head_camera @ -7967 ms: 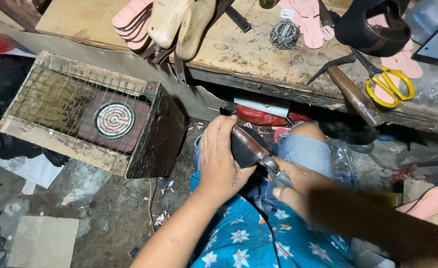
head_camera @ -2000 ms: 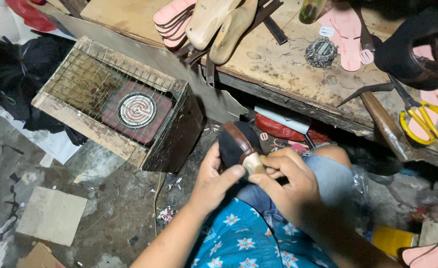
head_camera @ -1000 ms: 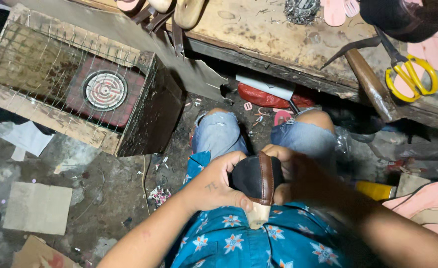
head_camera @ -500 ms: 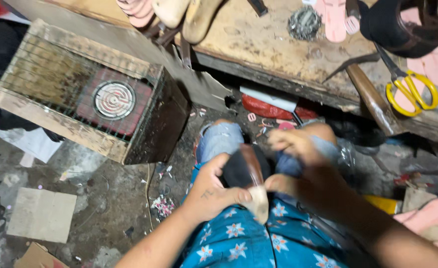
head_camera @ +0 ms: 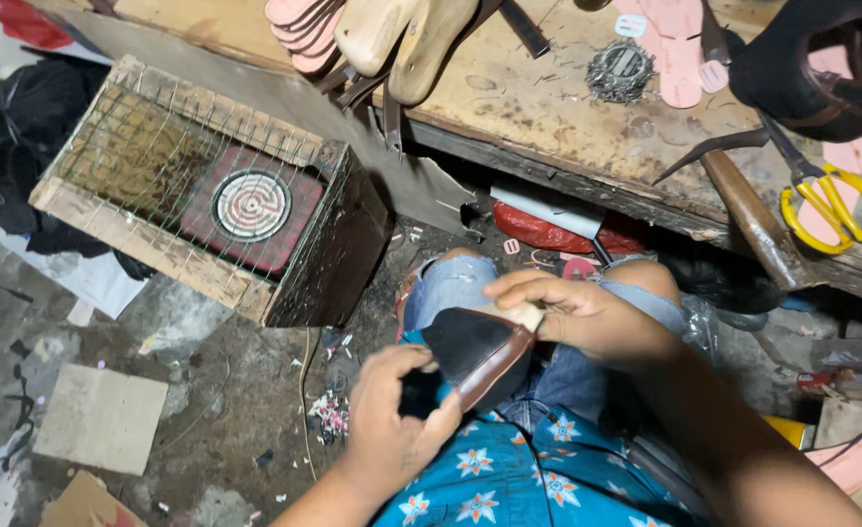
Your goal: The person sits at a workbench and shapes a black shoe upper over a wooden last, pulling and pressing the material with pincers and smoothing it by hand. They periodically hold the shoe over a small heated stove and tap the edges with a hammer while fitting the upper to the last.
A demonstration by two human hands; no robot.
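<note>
A: What's in hand?

B: A dark shoe upper with a brown sole edge, held over the lap, in front of the wooden heater box. The left hand is clasped around its lower end; the right hand pinches its top, fingers closed on a pale piece, likely the last's end.

A: Which step?

B: I'd judge it as pressing the sole edge down.

A: And next?

B: Firm, even thumb pressure along the rim, keeping the shoe steady; the hammer lies on the tabletop beyond the box.
</note>
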